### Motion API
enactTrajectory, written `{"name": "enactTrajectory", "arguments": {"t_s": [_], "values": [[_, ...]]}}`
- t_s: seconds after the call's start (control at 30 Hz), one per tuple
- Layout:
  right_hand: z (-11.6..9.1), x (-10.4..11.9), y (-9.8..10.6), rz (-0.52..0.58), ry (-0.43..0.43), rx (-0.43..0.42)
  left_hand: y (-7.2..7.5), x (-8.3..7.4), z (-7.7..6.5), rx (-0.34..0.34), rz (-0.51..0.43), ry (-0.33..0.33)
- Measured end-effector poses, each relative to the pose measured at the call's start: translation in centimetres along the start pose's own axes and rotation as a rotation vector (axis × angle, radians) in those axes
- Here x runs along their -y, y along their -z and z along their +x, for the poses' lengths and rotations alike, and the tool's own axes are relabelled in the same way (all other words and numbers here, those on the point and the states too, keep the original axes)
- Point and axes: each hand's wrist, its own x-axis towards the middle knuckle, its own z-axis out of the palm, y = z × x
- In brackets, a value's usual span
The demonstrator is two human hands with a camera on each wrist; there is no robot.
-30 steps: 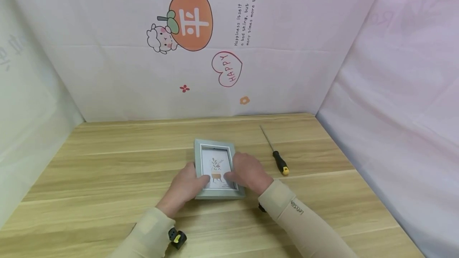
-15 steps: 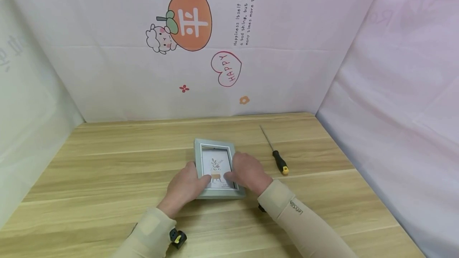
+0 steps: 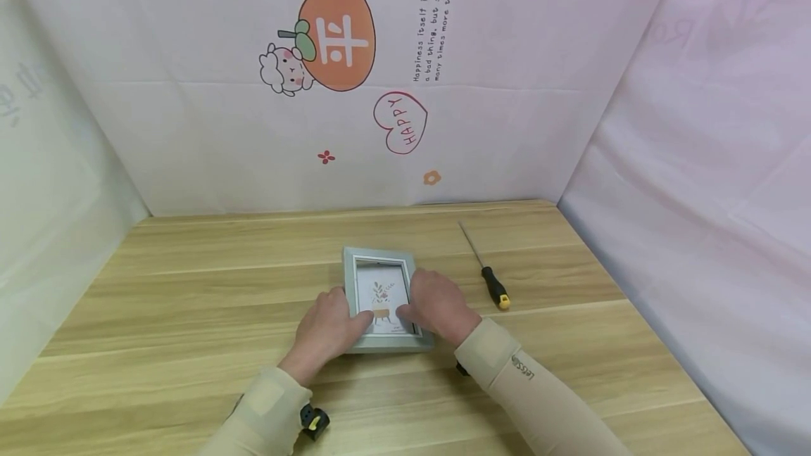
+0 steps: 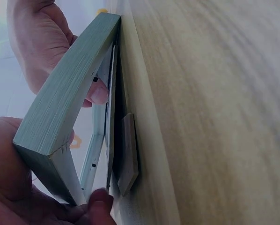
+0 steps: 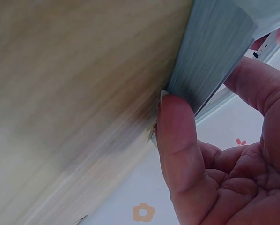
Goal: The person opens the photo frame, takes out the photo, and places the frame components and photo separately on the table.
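A grey-green photo frame (image 3: 388,344) is in the middle of the table, with a printed picture of a potted plant (image 3: 383,294) showing through its opening. My left hand (image 3: 324,329) grips the frame's left side, thumb over the front border. On the right side my right hand (image 3: 440,305) holds it, thumb reaching into the opening and a fingertip low against the outer edge. In the left wrist view the frame is tilted up, apart from a thin backing board (image 4: 112,112) under it. A left fingertip is right at the board's edge. Beneath the board shows a flat stand leg (image 4: 128,154).
A screwdriver (image 3: 494,288) with a black and yellow handle lies to the right of the frame on the wooden table (image 3: 209,287). A printed white cloth (image 3: 494,125) rises at the table's back edge, and more cloth hangs along both sides.
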Motion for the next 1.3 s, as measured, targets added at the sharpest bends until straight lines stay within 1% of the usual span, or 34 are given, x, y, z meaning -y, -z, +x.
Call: {"name": "enactTrajectory", "arguments": {"t_s": [0.1, 0.33, 0.57, 0.73, 0.93, 1.1, 1.3], "values": [[0.0, 0.0, 0.0, 0.008, -0.006, 0.007, -0.1, 0.1, 0.0, -0.005, -0.004, -0.004], [0.2, -0.1, -0.1, 0.032, -0.019, 0.025, -0.3, 0.3, 0.0, -0.001, -0.058, -0.028], [0.1, -0.4, -0.1, 0.009, 0.026, 0.017, -0.4, 0.5, 0.1, -0.003, -0.082, -0.055], [0.1, -0.5, 0.0, 0.013, 0.026, 0.009, -0.5, 0.6, 0.2, -0.002, -0.099, -0.067], [-0.1, -0.3, 0.5, 0.001, 0.027, -0.016, -0.1, 0.7, 0.1, -0.014, -0.114, -0.106], [-0.5, 0.0, 1.0, -0.002, 0.028, -0.051, 0.4, 0.6, 0.0, -0.047, -0.097, -0.129], [-0.8, 0.3, 1.4, 0.033, 0.047, -0.094, 0.6, 0.6, -0.1, -0.101, -0.056, -0.151]]}}
